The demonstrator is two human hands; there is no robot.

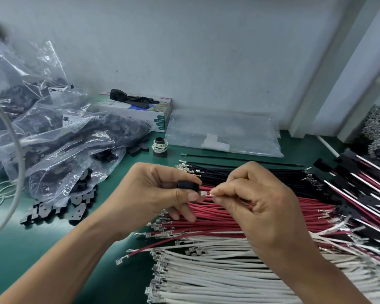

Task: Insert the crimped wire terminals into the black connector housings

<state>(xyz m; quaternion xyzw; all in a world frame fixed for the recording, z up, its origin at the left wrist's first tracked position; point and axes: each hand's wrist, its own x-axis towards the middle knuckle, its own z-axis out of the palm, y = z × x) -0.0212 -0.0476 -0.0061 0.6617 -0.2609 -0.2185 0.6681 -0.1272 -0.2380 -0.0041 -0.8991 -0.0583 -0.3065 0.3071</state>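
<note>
My left hand point(154, 194) pinches a small black connector housing point(188, 185) between thumb and fingers above the wire piles. My right hand point(257, 198) pinches a wire just behind its metal terminal point(204, 193). The terminal tip points left at the housing's right side and sits right next to it. Beneath the hands lie rows of black wires point(250, 172), red wires point(228, 216) and white wires point(217, 270), all with crimped terminals at their left ends. Loose black housings point(75, 205) lie on the green mat at the left.
Clear plastic bags of black housings point(59, 137) pile up at the left. A tissue box point(145, 108) and a flat clear bag point(224, 132) sit by the wall. Finished harnesses point(360, 183) lie at the right. A black spool with rubber bands point(160, 147) stands mid-table.
</note>
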